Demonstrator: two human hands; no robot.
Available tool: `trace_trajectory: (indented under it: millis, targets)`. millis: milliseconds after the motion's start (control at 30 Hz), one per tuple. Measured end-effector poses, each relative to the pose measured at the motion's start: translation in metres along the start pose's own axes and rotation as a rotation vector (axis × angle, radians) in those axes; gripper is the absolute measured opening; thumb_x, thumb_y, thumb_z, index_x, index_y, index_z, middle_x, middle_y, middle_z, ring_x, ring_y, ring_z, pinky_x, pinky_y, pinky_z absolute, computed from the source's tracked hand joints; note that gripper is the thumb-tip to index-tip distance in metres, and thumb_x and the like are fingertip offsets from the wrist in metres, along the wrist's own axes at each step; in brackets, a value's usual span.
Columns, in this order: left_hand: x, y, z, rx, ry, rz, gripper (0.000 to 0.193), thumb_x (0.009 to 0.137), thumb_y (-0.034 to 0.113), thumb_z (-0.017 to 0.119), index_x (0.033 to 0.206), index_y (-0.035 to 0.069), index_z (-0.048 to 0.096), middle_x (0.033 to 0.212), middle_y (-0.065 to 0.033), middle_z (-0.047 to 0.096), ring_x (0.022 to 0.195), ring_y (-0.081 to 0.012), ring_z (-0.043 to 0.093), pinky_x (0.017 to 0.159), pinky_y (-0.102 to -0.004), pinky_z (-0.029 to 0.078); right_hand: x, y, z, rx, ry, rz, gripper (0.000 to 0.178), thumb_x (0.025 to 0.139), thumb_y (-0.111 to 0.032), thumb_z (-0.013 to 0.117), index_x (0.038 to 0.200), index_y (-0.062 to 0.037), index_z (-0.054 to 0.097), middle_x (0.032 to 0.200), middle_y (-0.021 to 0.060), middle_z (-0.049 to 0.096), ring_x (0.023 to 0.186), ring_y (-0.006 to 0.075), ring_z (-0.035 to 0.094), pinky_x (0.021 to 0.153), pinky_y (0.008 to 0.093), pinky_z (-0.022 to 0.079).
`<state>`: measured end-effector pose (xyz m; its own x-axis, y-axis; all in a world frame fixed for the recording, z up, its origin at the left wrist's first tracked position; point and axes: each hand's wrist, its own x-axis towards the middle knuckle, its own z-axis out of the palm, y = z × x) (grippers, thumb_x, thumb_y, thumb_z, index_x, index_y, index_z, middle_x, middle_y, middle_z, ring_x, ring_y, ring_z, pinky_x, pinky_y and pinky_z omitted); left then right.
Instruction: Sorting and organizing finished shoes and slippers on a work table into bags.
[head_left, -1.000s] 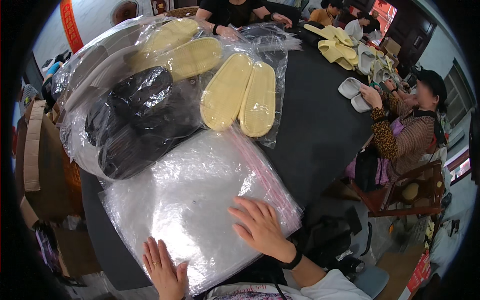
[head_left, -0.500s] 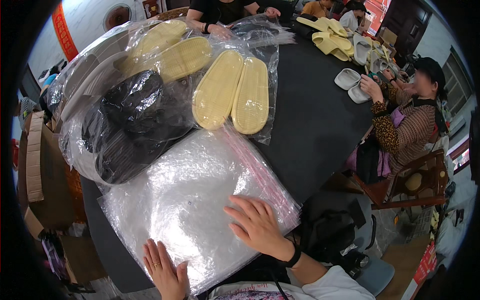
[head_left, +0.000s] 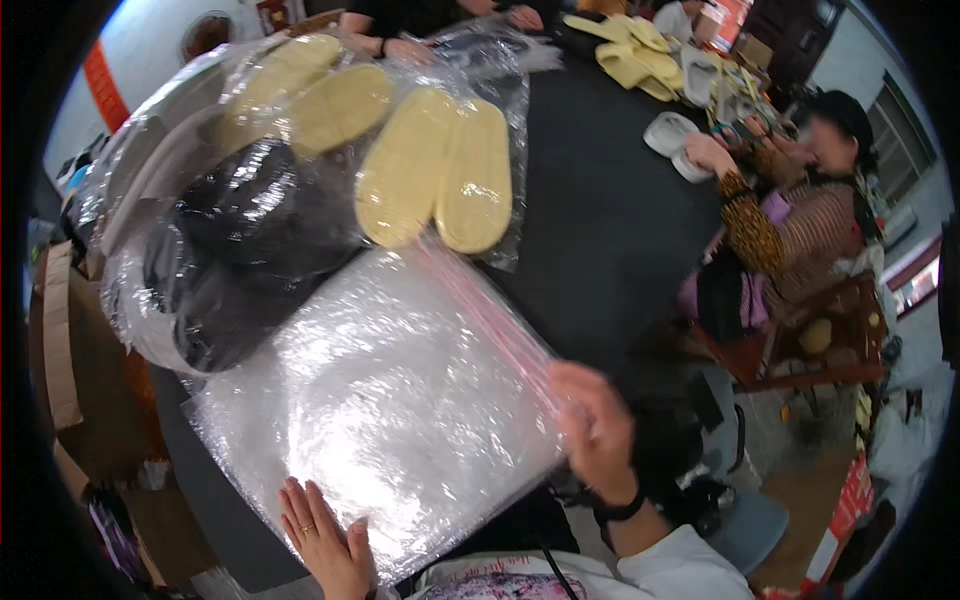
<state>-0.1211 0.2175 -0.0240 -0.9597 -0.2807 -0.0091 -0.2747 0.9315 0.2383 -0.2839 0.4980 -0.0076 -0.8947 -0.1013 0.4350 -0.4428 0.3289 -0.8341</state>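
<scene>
A stack of clear plastic zip bags point(head_left: 390, 370) lies in front of me, with pink strips along its right edge. My left hand point(head_left: 325, 535) rests flat on the stack's near left corner, fingers stretched out, a ring on one finger. At the right corner, my right hand point(head_left: 597, 430) is beside the pink strips, its fingers bent and smeared by motion. Whether it grips a bag's edge cannot be made out. Just beyond the stack lies a bagged pair of yellow slippers point(head_left: 435, 170). Left of them are bagged black slippers point(head_left: 250, 220).
More bagged yellow slippers point(head_left: 340, 110) and grey ones point(head_left: 165, 170) pile up at the far left of the black table point(head_left: 590, 230). A co-worker at the right holds grey slippers point(head_left: 672, 135); loose yellow slippers point(head_left: 635, 60) lie beyond. A chair point(head_left: 800, 350) stands right, cardboard boxes point(head_left: 95, 350) left.
My right hand has moved right, from flat on the stack to its pink-stripped corner, and its fingers have bent. My left hand stays put. The view has shifted slightly.
</scene>
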Motion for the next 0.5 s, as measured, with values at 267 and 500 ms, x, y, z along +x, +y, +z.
trace_trajectory:
  millis: [267, 500]
  targets:
    - [0.001, -0.008, 0.006, 0.186, -0.033, -0.096, 0.07, 0.095, 0.051, 0.032, 0.145, 0.003, 0.023, 0.152, -0.0165, 0.018, 0.141, -0.0339, 0.013, 0.111, -0.0503, 0.011, -0.089, 0.127, -0.169, -0.608, 0.173, 0.522, 0.02, 0.087, -0.01, 0.059, 0.104, -0.0003, 0.063, 0.096, 0.0164, 0.065, 0.085, 0.0271, 0.064, 0.074, 0.0332, 0.049]
    - [0.002, -0.012, 0.012, 0.203, 0.037, -0.051, 0.068, 0.095, 0.05, 0.03, 0.144, 0.003, 0.025, 0.151, -0.0155, 0.021, 0.141, -0.033, 0.016, 0.111, -0.0498, 0.012, -0.227, 0.197, -0.206, -0.87, -0.118, 0.916, 0.03, 0.078, -0.02, 0.067, 0.104, -0.0047, 0.065, 0.099, 0.0192, 0.065, 0.094, 0.0363, 0.062, 0.082, 0.0437, 0.049]
